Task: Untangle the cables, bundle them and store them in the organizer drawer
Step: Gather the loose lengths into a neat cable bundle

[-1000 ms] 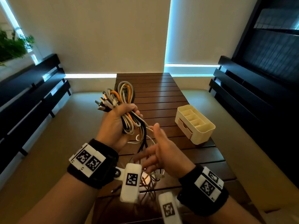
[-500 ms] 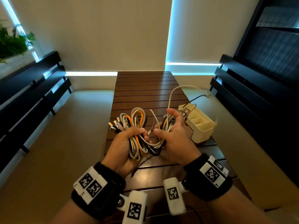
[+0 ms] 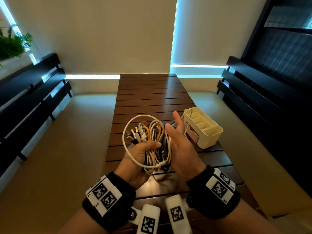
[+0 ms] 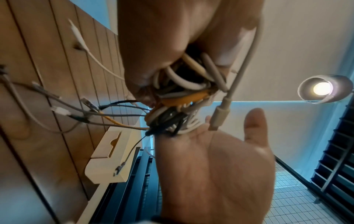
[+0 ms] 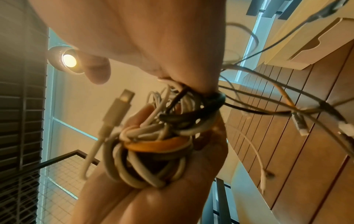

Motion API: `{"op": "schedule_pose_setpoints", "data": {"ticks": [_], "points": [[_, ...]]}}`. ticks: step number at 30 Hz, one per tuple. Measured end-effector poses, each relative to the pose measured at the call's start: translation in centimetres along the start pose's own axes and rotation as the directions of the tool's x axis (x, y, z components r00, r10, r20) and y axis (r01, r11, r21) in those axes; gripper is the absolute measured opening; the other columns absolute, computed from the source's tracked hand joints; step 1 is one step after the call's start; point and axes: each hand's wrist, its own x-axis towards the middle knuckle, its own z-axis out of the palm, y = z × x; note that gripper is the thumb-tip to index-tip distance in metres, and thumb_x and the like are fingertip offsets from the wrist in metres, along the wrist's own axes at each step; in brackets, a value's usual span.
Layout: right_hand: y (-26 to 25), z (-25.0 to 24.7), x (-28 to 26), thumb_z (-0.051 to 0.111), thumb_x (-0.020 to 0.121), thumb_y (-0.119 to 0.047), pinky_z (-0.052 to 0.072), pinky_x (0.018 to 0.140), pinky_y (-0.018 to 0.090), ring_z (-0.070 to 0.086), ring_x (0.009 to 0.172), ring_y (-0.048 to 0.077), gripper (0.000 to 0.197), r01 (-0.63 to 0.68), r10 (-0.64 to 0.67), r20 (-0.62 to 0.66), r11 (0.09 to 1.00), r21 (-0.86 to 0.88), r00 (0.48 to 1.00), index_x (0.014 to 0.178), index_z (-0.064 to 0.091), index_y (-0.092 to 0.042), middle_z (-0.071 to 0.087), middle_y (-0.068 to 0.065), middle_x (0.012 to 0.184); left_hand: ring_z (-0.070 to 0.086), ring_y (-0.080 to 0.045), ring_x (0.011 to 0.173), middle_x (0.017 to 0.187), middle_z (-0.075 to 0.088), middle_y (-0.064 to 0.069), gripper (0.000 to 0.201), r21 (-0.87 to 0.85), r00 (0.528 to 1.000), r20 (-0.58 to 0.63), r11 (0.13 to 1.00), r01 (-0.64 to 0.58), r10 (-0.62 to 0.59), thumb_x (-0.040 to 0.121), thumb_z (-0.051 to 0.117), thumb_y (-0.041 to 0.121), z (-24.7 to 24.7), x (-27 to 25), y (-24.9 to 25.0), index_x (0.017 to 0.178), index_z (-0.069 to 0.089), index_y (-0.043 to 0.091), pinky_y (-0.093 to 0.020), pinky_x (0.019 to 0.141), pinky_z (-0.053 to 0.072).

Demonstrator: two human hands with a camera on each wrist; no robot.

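Gripping the cable bundle [image 3: 152, 141], left hand [image 3: 140, 154] fingers curl; right hand [image 3: 181, 149] fingers spread, touching it.

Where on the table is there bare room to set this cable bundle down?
The far slats of the dark wooden slatted table are bare, from the cream plastic organizer to the far edge. It is crowded near the hands, where loose ends of the multicoloured cable bundle trail beside the organizer.

- slatted wood table [image 3: 152, 92], centre of room
- dark benches [image 3: 33, 92] flanking table, both sides
- potted plant [image 3: 11, 46] far left of table
- lit spotlight [image 4: 323, 89] overhead
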Motion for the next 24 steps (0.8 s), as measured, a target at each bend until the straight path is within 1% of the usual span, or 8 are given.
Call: {"op": "schedule_pose_setpoints", "data": {"ticks": [3, 6, 9, 11, 15, 19, 22, 24], "points": [[0.6, 0.2, -0.1, 0.065, 0.071, -0.078, 0.032, 0.115, 0.056, 0.039, 0.142, 0.022, 0.075, -0.002, 0.008, 0.029, 0.983, -0.181, 1.0, 0.131, 0.02, -0.076, 0.03, 0.003, 0.161, 0.067, -0.04, 0.083, 0.111, 0.062, -0.035, 0.041, 0.01, 0.999, 0.045, 1.0, 0.005, -0.005, 0.078, 0.063, 0.001, 0.3, -0.2, -0.3, 0.117, 0.063, -0.01, -0.046, 0.07, 0.06], [0.9, 0.3, -0.2, 0.051, 0.064, -0.089, 0.019, 0.121, 0.057, 0.024, 0.145, 0.013, 0.088, 0.019, -0.005, 0.062, 0.971, -0.239, 0.998, 0.137, 0.005, -0.074, 0.013, -0.004, 0.166, 0.065, -0.042, 0.084, 0.1, 0.063, -0.034, 0.034, 0.066, 0.996, 0.09, 0.998, -0.017, 0.011, 0.08, 0.065, 0.001, 0.2, -0.3, -0.5, 0.111, 0.064, -0.011, -0.05, 0.077, 0.056], [1.0, 0.2, 0.1, 0.049, 0.06, -0.097, 0.02, 0.118, 0.064, 0.027, 0.148, 0.024, 0.079, -0.012, 0.036, 0.091, 0.968, -0.249, 0.995, 0.127, 0.008, -0.084, 0.014, -0.003, 0.166, 0.057, -0.048, 0.089, 0.099, 0.058, -0.032, 0.035, 0.151, 0.994, 0.106, 0.988, -0.036, 0.02, 0.079, 0.07, 0.003, -0.2, -0.2, -0.1, 0.108, 0.06, -0.013, -0.065, 0.088, 0.045], [0.9, -0.1, 0.4, 0.044, 0.055, -0.101, 0.02, 0.117, 0.065, 0.025, 0.149, 0.027, 0.09, -0.048, 0.083, 0.114, 0.959, -0.28, 0.99, 0.134, 0.007, -0.078, 0.014, -0.005, 0.166, 0.052, -0.052, 0.096, 0.106, 0.056, -0.035, 0.039, 0.218, 0.991, 0.132, 0.975, -0.041, 0.012, 0.081, 0.069, 0.003, -0.4, -0.2, 0.5, 0.112, 0.056, -0.017, -0.074, 0.096, 0.034], [0.8, -1.3, 0.9, 0.04, 0.05, -0.104, 0.023, 0.119, 0.06, 0.027, 0.148, 0.026, 0.113, -0.126, 0.211, 0.192, 0.917, -0.378, 0.959, 0.143, -0.01, -0.064, 0.011, -0.005, 0.167, 0.063, -0.049, 0.093, 0.101, 0.06, -0.042, 0.024, 0.425, 0.973, 0.225, 0.893, -0.15, 0.056, 0.082, 0.065, -0.007, -0.6, 0.2, 1.2, 0.103, 0.061, -0.019, -0.055, 0.088, 0.053], [0.5, -1.2, 1.1, 0.039, 0.05, -0.104, 0.022, 0.119, 0.059, 0.024, 0.149, 0.028, 0.102, -0.15, 0.273, 0.203, 0.868, -0.473, 0.94, 0.134, -0.007, -0.07, 0.009, -0.001, 0.167, 0.064, -0.036, 0.078, 0.088, 0.064, -0.035, 0.016, 0.497, 0.972, 0.198, 0.842, -0.21, 0.126, 0.078, 0.065, -0.01, -0.6, 0.8, 0.7, 0.092, 0.062, -0.019, -0.038, 0.072, 0.058], [-0.5, -1.1, 0.9, 0.037, 0.065, -0.096, 0.021, 0.121, 0.053, 0.028, 0.148, 0.025, 0.101, -0.104, 0.258, 0.157, 0.769, -0.631, 0.953, 0.144, -0.015, -0.06, 0.015, -0.002, 0.165, 0.064, -0.03, 0.075, 0.082, 0.066, -0.023, 0.027, 0.457, 0.981, 0.128, 0.869, -0.191, 0.148, 0.07, 0.07, -0.003, -0.9, 1.5, 0.8, 0.091, 0.062, -0.019, -0.034, 0.068, 0.055], [-1.0, -1.5, 0.8, 0.048, 0.081, -0.079, 0.035, 0.115, 0.049, 0.045, 0.137, 0.018, 0.085, -0.055, 0.132, 0.049, 0.685, -0.727, 0.99, 0.149, 0.0, -0.059, 0.036, -0.008, 0.155, 0.065, -0.032, 0.077, 0.085, 0.067, -0.025, 0.033, 0.436, 0.988, 0.064, 0.887, -0.154, 0.14, 0.063, 0.07, 0.001, -1.2, 1.9, 1.2, 0.091, 0.065, -0.016, -0.037, 0.071, 0.055]]}}
